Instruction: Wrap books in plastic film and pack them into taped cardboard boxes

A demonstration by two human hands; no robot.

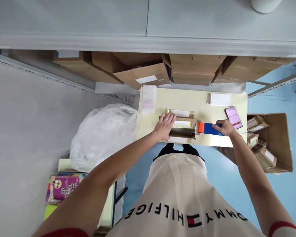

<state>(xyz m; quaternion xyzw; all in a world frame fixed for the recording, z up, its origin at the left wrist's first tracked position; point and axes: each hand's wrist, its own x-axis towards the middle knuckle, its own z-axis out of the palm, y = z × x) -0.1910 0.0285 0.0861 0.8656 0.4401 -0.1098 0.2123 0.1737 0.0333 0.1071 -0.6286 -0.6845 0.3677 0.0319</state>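
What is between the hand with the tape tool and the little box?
Nothing visible. The right hand holds the blue tape tool, and its orange end sits right at the edge of the box on the table. The left hand presses flat on the box's other end.

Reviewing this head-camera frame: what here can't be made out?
- Phone screen: blurred, unreadable.
- Small box on the table: its left end is under the left hand; the label is too small to read.
- Tape dispenser: the right hand hides its handle, and the grip itself can't be seen.
- Open carton at right: contents too small to identify.
- Under the table: hidden by the person's torso.
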